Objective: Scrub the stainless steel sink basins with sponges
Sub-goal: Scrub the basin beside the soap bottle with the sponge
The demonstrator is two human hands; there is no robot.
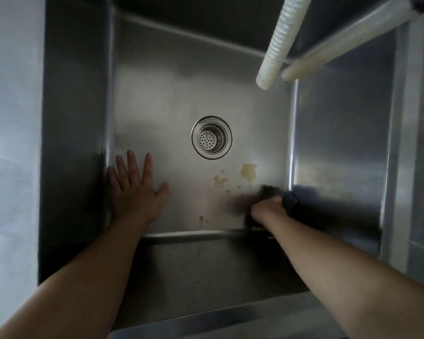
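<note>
Down in the steel sink basin (157,99), the right hand (269,204) grips a dark sponge (277,193) against the floor's near right corner, just beside yellowish stains (249,171). Meanwhile the left hand (135,189) lies flat, fingers spread, near the left wall; the drain strainer (211,137) sits between and beyond them.

No readable text, label, brand or number on any surface
</note>
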